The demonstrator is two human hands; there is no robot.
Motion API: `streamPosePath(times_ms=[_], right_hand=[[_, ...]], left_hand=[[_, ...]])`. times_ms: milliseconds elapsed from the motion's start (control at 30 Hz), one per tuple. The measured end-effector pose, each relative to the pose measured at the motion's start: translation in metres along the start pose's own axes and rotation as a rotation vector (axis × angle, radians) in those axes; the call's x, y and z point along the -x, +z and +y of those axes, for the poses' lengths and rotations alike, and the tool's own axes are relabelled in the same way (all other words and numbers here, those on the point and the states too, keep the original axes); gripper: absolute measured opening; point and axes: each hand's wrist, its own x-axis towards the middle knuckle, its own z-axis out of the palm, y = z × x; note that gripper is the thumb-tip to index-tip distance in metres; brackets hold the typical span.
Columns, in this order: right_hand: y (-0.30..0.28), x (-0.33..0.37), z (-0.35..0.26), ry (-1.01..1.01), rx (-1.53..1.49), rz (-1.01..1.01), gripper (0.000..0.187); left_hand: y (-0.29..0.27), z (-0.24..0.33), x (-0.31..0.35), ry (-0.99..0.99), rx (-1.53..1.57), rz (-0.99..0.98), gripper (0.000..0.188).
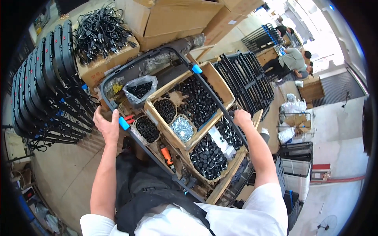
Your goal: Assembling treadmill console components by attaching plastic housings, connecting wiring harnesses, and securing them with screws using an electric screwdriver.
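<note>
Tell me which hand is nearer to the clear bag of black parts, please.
Left. The left hand is lower-left of the bag, by the black frame; the right hand is farther, across the tan box.

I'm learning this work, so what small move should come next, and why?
Probably close the left hand on the frame: its fingers look spread beside one side, near a blue clip, while the right hand is at the opposite side.
</note>
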Motion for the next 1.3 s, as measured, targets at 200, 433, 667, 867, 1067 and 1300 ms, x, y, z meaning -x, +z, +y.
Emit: streamPosePath(times_ms=[200, 433, 667, 867, 1067, 1300], right_hand=[[-0.014, -0.002, 0.001, 0.047, 0.043, -0.066, 0.031], [-0.014, -0.014, 0.006, -0.052, 0.211, -0.246, 0.028], [-0.014, -0.016, -0.014, 0.071, 0.060, -0.053, 0.027], [-0.012, -0.012, -0.008, 0.043, 0.067, -0.079, 0.029], [-0.010, -0.019, -0.015, 0.003, 0.027, -0.118, 0.034], [-0.003, -0.017, -0.005, 0.109, -0.110, -0.079, 0.039]], left_hand=[[0.028, -0.016, 0.022, -0.503, 0.501, -0.195, 0.068], [0.029, 0.000, 0.022, -0.597, 0.626, -0.271, 0.060], [0.020, 0.004, 0.017, -0.594, 0.625, -0.292, 0.056], [0.012, 0.020, 0.014, -0.582, 0.549, -0.319, 0.054], [0.009, 0.013, 0.010, -0.571, 0.539, -0.314, 0.053], [0.023, -0.006, 0.019, -0.491, 0.400, -0.323, 0.057]])
